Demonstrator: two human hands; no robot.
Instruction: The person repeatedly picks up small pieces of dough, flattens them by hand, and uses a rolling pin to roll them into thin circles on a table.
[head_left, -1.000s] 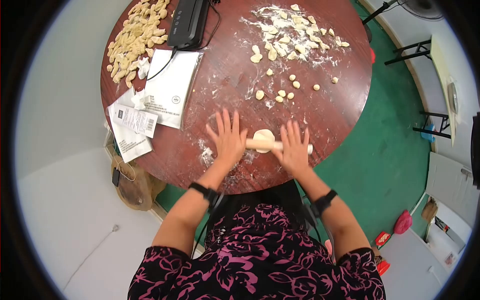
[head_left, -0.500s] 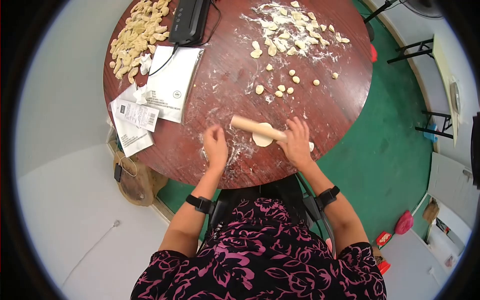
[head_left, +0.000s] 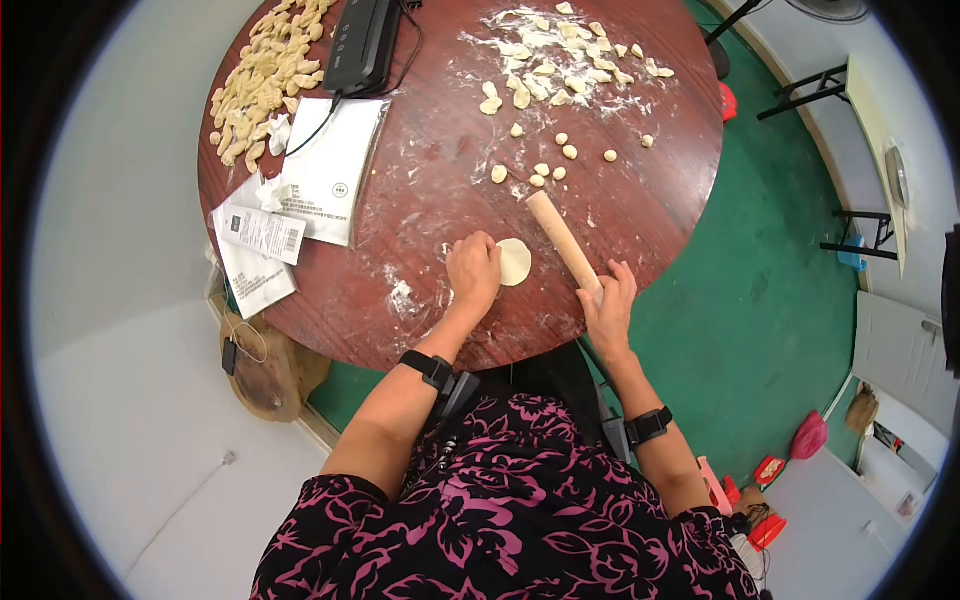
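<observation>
A thin round dough wrapper [head_left: 515, 262] lies flat on the table near its front part. My left hand [head_left: 474, 272] is at the wrapper's left edge, fingers curled and closed on that edge; the fingertips are partly hidden. To the right, my right hand [head_left: 609, 308] grips the near end of a wooden rolling pin [head_left: 563, 238]. The pin slants up and to the left, apart from the wrapper. Beyond it sit several small dough balls [head_left: 541, 170] and, farther back, flattened dough pieces [head_left: 560, 70] on scattered flour.
The round reddish-brown table [head_left: 420, 190] has loose flour [head_left: 400, 293] to the left of my hands. At the back left are a pile of shaped dough pieces [head_left: 262, 75], a black appliance [head_left: 360, 45] with a cord, and white plastic packets [head_left: 335, 180].
My left hand has moved right to the wrapper's edge. My right hand has swung the rolling pin off the wrapper to the right, and the pin now points more away from me.
</observation>
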